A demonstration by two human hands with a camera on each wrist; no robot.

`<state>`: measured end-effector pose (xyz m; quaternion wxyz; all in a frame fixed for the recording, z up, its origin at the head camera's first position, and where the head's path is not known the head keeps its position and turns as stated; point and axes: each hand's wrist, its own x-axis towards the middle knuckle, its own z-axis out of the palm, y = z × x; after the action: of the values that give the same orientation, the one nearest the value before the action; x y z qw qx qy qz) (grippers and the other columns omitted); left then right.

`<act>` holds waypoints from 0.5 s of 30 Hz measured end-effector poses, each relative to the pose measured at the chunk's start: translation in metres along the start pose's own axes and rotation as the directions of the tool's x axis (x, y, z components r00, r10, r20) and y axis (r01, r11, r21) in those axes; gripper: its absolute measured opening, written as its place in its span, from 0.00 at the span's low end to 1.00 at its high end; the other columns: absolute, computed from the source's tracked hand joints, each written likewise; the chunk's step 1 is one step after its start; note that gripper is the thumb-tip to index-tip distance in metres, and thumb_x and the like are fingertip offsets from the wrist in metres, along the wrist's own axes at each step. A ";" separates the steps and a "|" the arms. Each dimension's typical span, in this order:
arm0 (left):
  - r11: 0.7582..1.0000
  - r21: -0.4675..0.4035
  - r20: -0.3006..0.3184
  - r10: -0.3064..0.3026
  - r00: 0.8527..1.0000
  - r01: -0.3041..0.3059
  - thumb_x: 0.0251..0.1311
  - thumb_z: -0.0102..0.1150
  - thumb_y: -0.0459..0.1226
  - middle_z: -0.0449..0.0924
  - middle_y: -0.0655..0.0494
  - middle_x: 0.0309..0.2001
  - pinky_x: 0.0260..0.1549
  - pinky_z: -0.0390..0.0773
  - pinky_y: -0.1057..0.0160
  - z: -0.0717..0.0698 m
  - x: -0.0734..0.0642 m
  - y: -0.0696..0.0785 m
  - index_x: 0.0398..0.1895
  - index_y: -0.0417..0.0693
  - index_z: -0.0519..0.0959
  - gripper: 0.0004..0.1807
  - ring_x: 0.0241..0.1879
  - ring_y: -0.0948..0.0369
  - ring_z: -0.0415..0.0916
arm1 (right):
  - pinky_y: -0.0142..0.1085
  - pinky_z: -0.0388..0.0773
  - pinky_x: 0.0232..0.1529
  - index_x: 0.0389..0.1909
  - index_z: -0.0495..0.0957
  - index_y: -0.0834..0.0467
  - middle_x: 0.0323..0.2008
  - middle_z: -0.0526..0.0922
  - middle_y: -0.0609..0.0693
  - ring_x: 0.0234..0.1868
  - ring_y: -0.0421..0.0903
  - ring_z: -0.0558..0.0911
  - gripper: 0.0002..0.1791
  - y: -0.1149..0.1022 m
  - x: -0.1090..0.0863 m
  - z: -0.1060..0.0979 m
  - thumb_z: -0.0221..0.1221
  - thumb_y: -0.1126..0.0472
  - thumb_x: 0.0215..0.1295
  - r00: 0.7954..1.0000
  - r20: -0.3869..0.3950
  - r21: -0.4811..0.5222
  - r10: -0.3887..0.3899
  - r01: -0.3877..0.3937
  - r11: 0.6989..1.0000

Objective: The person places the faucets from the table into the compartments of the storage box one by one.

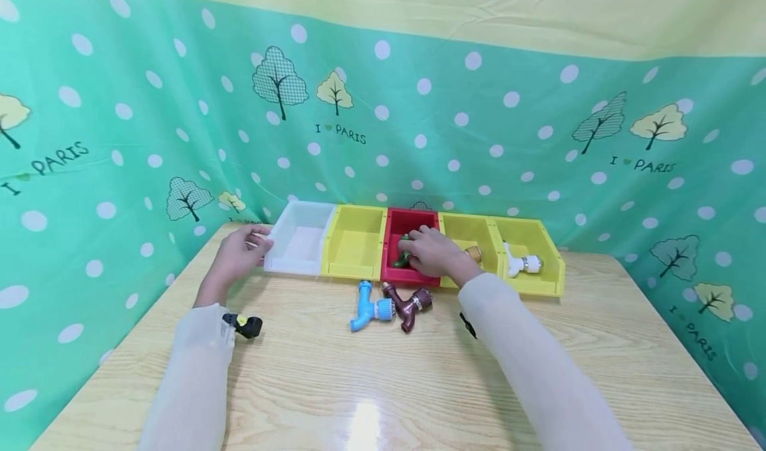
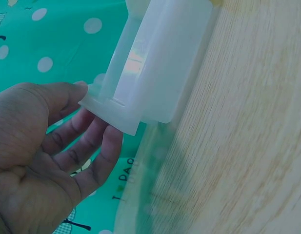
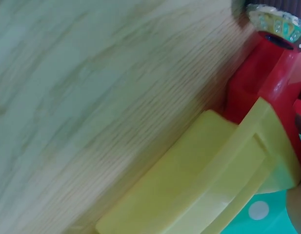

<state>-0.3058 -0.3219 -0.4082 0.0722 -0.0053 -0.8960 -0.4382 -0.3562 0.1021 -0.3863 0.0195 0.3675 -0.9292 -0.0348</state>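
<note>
Gripping grn tap [image 1: 401,259], R fingers [image 1: 421,243] in red bin [image 1: 407,276]

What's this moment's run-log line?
left hand: holds white bin | right hand: at green tap, red bin | blue tap, maroon tap: on table

Bright glare on the tabletop [image 1: 311,378]

Dotted green cloth [image 1: 431,132] hangs behind a wooden table [image 1: 299,384].
</note>
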 end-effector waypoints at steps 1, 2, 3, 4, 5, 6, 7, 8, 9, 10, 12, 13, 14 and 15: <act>1.000 0.000 0.000 0.001 1.000 -0.001 0.77 0.54 0.43 0.75 0.37 0.53 0.39 0.89 0.59 0.000 0.000 0.000 0.65 0.38 0.71 0.22 0.50 0.45 0.77 | 0.43 0.76 0.53 0.60 0.80 0.47 0.51 0.81 0.51 0.49 0.50 0.72 0.18 0.002 -0.002 0.000 0.61 0.57 0.71 1.000 -0.017 -0.003 -0.008 0.008 1.000; 1.000 0.001 0.001 0.001 1.000 -0.001 0.77 0.54 0.43 0.75 0.37 0.53 0.39 0.89 0.59 0.000 0.000 0.000 0.65 0.38 0.71 0.22 0.50 0.45 0.77 | 0.43 0.76 0.54 0.60 0.80 0.47 0.51 0.80 0.51 0.50 0.50 0.72 0.18 0.003 -0.003 0.001 0.61 0.57 0.71 0.999 -0.035 -0.006 -0.017 0.017 1.000; 1.000 0.000 0.001 0.002 1.000 -0.002 0.77 0.54 0.43 0.75 0.37 0.53 0.39 0.89 0.58 0.000 0.000 0.000 0.65 0.38 0.71 0.22 0.50 0.45 0.76 | 0.43 0.76 0.54 0.60 0.80 0.47 0.52 0.80 0.51 0.50 0.51 0.72 0.18 0.005 -0.005 0.001 0.61 0.57 0.71 0.998 -0.052 -0.010 -0.027 0.026 1.000; 1.000 0.000 0.003 0.001 1.000 -0.001 0.77 0.54 0.43 0.75 0.37 0.53 0.40 0.89 0.57 0.000 0.000 0.000 0.65 0.38 0.71 0.22 0.50 0.45 0.76 | 0.43 0.75 0.55 0.60 0.80 0.48 0.52 0.80 0.51 0.51 0.51 0.72 0.18 0.006 -0.006 0.001 0.60 0.57 0.71 0.997 -0.072 -0.011 -0.038 0.037 0.999; 1.000 0.000 0.004 0.001 1.000 -0.001 0.77 0.54 0.43 0.75 0.37 0.54 0.41 0.89 0.56 0.000 0.000 0.000 0.65 0.38 0.70 0.23 0.50 0.45 0.76 | 0.44 0.75 0.56 0.60 0.79 0.48 0.53 0.80 0.51 0.52 0.52 0.71 0.18 0.007 -0.008 0.001 0.60 0.56 0.71 0.995 -0.091 -0.012 -0.048 0.047 0.999; 1.000 0.000 0.004 0.000 1.000 0.000 0.77 0.54 0.43 0.75 0.37 0.54 0.41 0.89 0.55 0.000 0.000 0.000 0.65 0.38 0.70 0.23 0.50 0.45 0.76 | 0.44 0.75 0.57 0.60 0.79 0.48 0.54 0.80 0.52 0.53 0.52 0.71 0.18 0.007 -0.010 0.000 0.60 0.56 0.71 0.993 -0.107 -0.008 -0.056 0.056 0.998; 1.000 -0.001 0.005 -0.001 1.000 0.001 0.77 0.54 0.43 0.75 0.37 0.54 0.42 0.88 0.54 0.000 0.000 0.000 0.66 0.38 0.70 0.23 0.50 0.45 0.76 | 0.45 0.75 0.58 0.61 0.79 0.48 0.54 0.79 0.52 0.54 0.52 0.71 0.18 0.008 -0.011 0.000 0.61 0.56 0.71 0.990 -0.126 -0.004 -0.065 0.065 0.998; 1.000 -0.002 0.005 0.000 1.000 0.000 0.77 0.54 0.43 0.75 0.37 0.54 0.42 0.88 0.53 0.000 0.000 0.000 0.66 0.38 0.70 0.23 0.50 0.45 0.76 | 0.45 0.74 0.59 0.60 0.79 0.49 0.54 0.79 0.52 0.54 0.53 0.71 0.18 0.008 -0.013 -0.001 0.61 0.55 0.71 0.987 -0.144 0.002 -0.074 0.075 0.997; 1.000 -0.002 0.005 -0.001 1.000 0.001 0.77 0.53 0.43 0.75 0.37 0.54 0.42 0.88 0.53 0.000 0.000 0.000 0.66 0.38 0.70 0.23 0.50 0.45 0.76 | 0.46 0.74 0.59 0.60 0.80 0.49 0.54 0.79 0.53 0.55 0.54 0.71 0.18 0.009 -0.014 -0.002 0.62 0.55 0.71 0.983 -0.163 0.006 -0.082 0.085 0.996; 1.000 -0.002 0.004 -0.001 1.000 0.001 0.77 0.53 0.43 0.75 0.37 0.54 0.43 0.88 0.53 0.000 -0.001 0.000 0.66 0.38 0.70 0.23 0.50 0.45 0.76 | 0.47 0.74 0.59 0.60 0.80 0.49 0.54 0.79 0.53 0.55 0.54 0.71 0.18 0.009 -0.016 -0.003 0.62 0.54 0.71 0.980 -0.181 0.009 -0.089 0.092 0.996; 1.000 0.000 0.001 -0.002 1.000 0.002 0.77 0.53 0.43 0.75 0.37 0.54 0.43 0.88 0.52 0.000 -0.001 0.000 0.66 0.38 0.70 0.23 0.50 0.45 0.76 | 0.47 0.74 0.58 0.60 0.80 0.49 0.54 0.79 0.54 0.56 0.54 0.70 0.18 0.009 -0.019 -0.004 0.63 0.53 0.71 0.974 -0.207 0.013 -0.097 0.102 0.995; 1.000 0.000 0.001 -0.003 1.000 0.003 0.77 0.53 0.43 0.75 0.37 0.54 0.43 0.88 0.53 0.001 -0.001 0.000 0.66 0.38 0.70 0.23 0.51 0.45 0.76 | 0.47 0.74 0.58 0.60 0.80 0.49 0.55 0.79 0.54 0.56 0.54 0.70 0.18 0.009 -0.021 -0.005 0.64 0.53 0.71 0.971 -0.218 0.011 -0.101 0.106 0.994; 1.000 0.001 0.000 -0.004 1.000 0.004 0.77 0.53 0.43 0.75 0.37 0.55 0.43 0.88 0.53 0.001 -0.002 0.000 0.66 0.38 0.70 0.23 0.51 0.45 0.76 | 0.47 0.75 0.57 0.60 0.79 0.49 0.55 0.79 0.54 0.56 0.54 0.70 0.19 0.009 -0.023 -0.006 0.64 0.53 0.70 0.969 -0.226 0.012 -0.102 0.107 0.994; 1.000 0.001 0.000 -0.006 1.000 0.006 0.77 0.53 0.43 0.75 0.37 0.55 0.43 0.88 0.53 0.001 -0.002 0.000 0.66 0.38 0.70 0.23 0.51 0.45 0.76 | 0.47 0.75 0.57 0.61 0.79 0.50 0.55 0.78 0.54 0.56 0.55 0.70 0.20 0.010 -0.025 -0.006 0.65 0.52 0.70 0.967 -0.236 0.012 -0.101 0.107 0.994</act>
<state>-0.3042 -0.3210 -0.4086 0.0711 -0.0026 -0.8962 -0.4379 -0.3441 0.1260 -0.3795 0.1228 0.4177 -0.9001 0.0193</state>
